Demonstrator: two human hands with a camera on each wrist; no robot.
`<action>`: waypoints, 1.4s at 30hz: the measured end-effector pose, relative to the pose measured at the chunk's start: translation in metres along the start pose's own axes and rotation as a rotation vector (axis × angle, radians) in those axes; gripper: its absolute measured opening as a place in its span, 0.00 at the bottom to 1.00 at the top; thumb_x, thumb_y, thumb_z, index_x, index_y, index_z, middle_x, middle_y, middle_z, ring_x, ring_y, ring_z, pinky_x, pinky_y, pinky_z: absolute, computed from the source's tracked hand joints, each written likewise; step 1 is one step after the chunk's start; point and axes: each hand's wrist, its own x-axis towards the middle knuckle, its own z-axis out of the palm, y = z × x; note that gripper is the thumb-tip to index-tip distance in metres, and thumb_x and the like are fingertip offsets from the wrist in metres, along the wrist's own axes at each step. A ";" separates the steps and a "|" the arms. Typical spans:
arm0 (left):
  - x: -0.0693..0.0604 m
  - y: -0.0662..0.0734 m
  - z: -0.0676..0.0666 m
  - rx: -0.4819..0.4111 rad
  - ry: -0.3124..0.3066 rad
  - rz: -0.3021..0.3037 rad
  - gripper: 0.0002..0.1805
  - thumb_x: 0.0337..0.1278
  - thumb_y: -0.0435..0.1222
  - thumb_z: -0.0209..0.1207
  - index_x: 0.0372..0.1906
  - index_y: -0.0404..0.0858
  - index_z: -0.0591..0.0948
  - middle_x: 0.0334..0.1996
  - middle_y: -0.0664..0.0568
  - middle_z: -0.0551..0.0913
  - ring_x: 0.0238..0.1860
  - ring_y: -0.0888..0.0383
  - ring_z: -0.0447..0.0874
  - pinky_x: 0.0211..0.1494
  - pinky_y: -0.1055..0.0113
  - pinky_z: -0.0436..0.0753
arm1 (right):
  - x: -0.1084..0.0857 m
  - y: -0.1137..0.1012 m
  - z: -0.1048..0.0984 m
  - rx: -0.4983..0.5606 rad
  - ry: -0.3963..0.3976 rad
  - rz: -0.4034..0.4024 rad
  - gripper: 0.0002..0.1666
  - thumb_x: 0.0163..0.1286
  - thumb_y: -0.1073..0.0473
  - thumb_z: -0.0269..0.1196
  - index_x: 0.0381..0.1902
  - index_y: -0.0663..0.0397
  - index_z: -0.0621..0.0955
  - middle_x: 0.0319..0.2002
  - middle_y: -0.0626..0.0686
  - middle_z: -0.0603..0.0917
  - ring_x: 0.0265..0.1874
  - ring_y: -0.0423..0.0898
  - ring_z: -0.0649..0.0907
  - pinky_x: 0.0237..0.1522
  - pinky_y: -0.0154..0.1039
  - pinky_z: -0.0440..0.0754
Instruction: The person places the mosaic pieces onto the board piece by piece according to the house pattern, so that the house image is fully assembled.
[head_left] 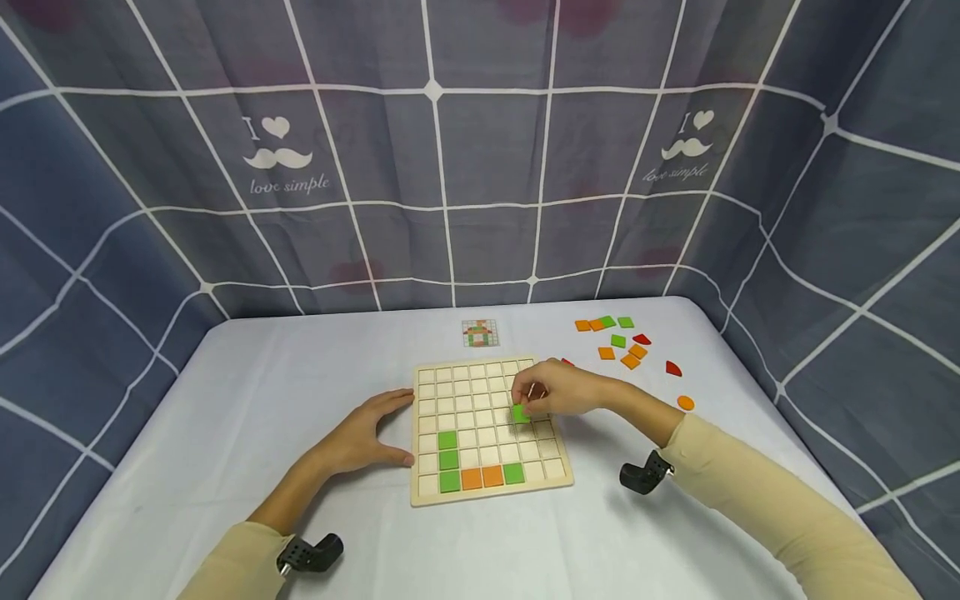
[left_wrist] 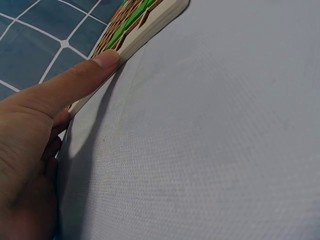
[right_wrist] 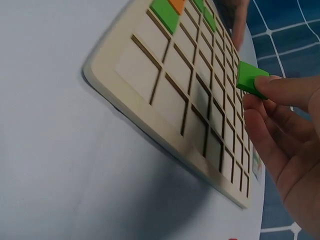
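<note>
A pale wooden grid board (head_left: 491, 498) lies on the white table. In its lower rows sit green square tiles (head_left: 448, 459), two orange square tiles (head_left: 482, 477) and another green tile (head_left: 513, 473). My left hand (head_left: 358, 437) rests against the board's left edge, thumb and fingers spread; in the left wrist view its thumb (left_wrist: 82, 80) touches the rim. Over the board's right part, my right hand (head_left: 558, 390) pinches a green square tile (right_wrist: 250, 79) between thumb and fingers. The right wrist view shows that tile raised above the cells.
Loose orange tiles (head_left: 607, 353), green tiles (head_left: 618, 341), red quarter-round pieces (head_left: 673, 368) and an orange disc (head_left: 686, 402) lie at the back right. A small picture card (head_left: 480, 333) lies behind the board. A grey checked curtain (head_left: 487, 150) surrounds the table.
</note>
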 end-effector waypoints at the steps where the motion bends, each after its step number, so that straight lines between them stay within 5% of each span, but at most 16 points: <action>1: 0.000 0.000 0.000 -0.002 0.000 0.000 0.59 0.38 0.54 0.82 0.76 0.35 0.70 0.76 0.41 0.66 0.77 0.36 0.56 0.76 0.37 0.58 | 0.001 -0.001 0.003 -0.005 -0.009 -0.008 0.07 0.70 0.68 0.69 0.39 0.50 0.84 0.37 0.45 0.85 0.39 0.41 0.85 0.43 0.38 0.85; 19: 0.001 0.001 -0.001 -0.003 -0.006 -0.019 0.59 0.37 0.55 0.82 0.77 0.36 0.69 0.77 0.42 0.65 0.78 0.37 0.56 0.76 0.37 0.57 | 0.005 -0.004 0.035 -0.026 -0.096 -0.018 0.09 0.70 0.67 0.69 0.38 0.45 0.84 0.32 0.38 0.84 0.34 0.36 0.81 0.42 0.35 0.83; 25: 0.002 0.001 -0.001 -0.003 -0.011 -0.012 0.59 0.37 0.55 0.82 0.76 0.36 0.69 0.77 0.43 0.65 0.78 0.37 0.56 0.77 0.38 0.57 | 0.005 -0.002 0.042 -0.074 -0.086 -0.078 0.07 0.70 0.67 0.69 0.38 0.47 0.84 0.30 0.38 0.82 0.31 0.34 0.78 0.36 0.31 0.80; 34: 0.003 0.002 0.001 -0.006 -0.012 -0.006 0.59 0.37 0.54 0.82 0.76 0.37 0.70 0.76 0.43 0.65 0.77 0.37 0.56 0.77 0.39 0.58 | 0.002 -0.003 0.045 -0.206 -0.065 -0.115 0.08 0.67 0.65 0.72 0.39 0.45 0.87 0.32 0.35 0.80 0.32 0.33 0.77 0.37 0.31 0.80; 42: 0.001 0.003 0.000 -0.006 -0.005 -0.022 0.59 0.37 0.55 0.82 0.76 0.37 0.70 0.77 0.43 0.65 0.77 0.37 0.56 0.77 0.39 0.58 | 0.002 -0.005 0.041 -0.155 -0.075 -0.100 0.07 0.67 0.64 0.72 0.40 0.47 0.87 0.33 0.36 0.82 0.34 0.34 0.79 0.40 0.32 0.82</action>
